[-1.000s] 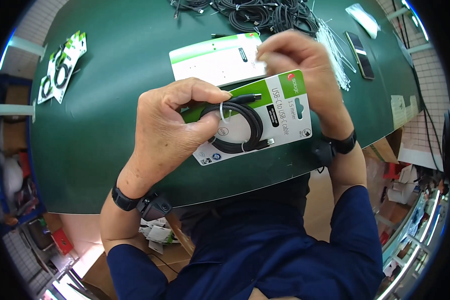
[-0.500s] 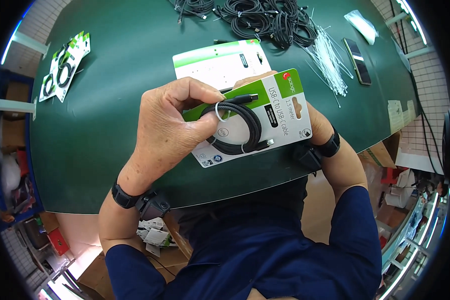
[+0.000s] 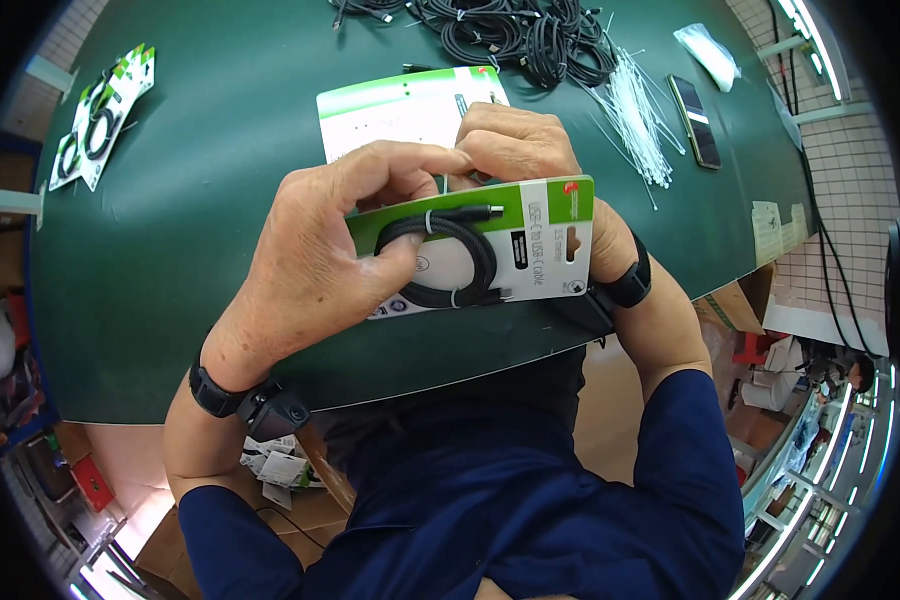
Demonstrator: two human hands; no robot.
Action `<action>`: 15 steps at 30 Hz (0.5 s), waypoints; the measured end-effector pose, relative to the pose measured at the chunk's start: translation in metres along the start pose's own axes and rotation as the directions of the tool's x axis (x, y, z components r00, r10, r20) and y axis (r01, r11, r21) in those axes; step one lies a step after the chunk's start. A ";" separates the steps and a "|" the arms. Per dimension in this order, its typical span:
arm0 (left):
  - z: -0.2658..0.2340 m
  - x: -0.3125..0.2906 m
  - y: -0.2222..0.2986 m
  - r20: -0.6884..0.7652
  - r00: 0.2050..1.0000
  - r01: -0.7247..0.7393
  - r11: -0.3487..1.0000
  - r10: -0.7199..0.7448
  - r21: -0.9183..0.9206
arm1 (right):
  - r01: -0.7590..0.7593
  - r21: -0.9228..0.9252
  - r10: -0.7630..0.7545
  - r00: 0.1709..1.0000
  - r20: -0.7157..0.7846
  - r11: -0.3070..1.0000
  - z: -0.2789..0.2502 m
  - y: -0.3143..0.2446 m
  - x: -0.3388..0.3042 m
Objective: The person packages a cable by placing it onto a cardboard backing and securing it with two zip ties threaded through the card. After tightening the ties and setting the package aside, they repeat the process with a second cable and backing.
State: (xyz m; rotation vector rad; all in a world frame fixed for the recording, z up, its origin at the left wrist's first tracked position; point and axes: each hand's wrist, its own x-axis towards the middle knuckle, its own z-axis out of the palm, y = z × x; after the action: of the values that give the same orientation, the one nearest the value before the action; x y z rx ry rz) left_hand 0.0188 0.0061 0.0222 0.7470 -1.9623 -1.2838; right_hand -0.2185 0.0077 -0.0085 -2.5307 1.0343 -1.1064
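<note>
A green and white packaging card with a coiled black braided USB-C cable is held up over the table's near edge. A white cable tie fastens the coil at its upper part, and another binds it lower down. My left hand grips the card's left side, thumb pressed on the front inside the coil. My right hand is closed behind the card's top edge, its fingertips meeting my left index finger. What those fingertips pinch is mostly hidden. Behind my hands lies another green and white card, flat on the table.
Bundled black cables lie at the far side, beside a fan of loose white cable ties. A phone and a clear plastic bag are at the right. Finished-looking cable cards overlap at the far left of the green table.
My right hand has risen from behind the card, its curled fingers now at the top edge against my left fingertips. The card has tilted, and the whole view has shifted slightly.
</note>
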 end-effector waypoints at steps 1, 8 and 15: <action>-0.001 0.001 0.002 0.032 0.999 -0.029 0.998 0.028 0.057 | 0.033 0.001 -0.033 0.999 -0.031 0.999 0.000 0.002 0.002; -0.007 0.004 -0.004 0.196 0.959 -0.247 0.942 0.204 0.226 | 0.070 -0.056 -0.076 0.991 -0.112 0.996 0.003 0.002 0.002; 0.001 0.000 0.004 0.189 0.958 -0.268 0.909 0.216 0.319 | 0.089 -0.031 -0.092 0.981 -0.169 0.996 0.011 0.004 0.001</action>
State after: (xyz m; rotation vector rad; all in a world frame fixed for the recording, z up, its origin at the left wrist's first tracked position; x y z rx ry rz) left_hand 0.0177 0.0080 0.0260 0.5536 -2.3530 -0.8818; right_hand -0.2125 0.0036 -0.0173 -2.5605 0.9843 -1.3637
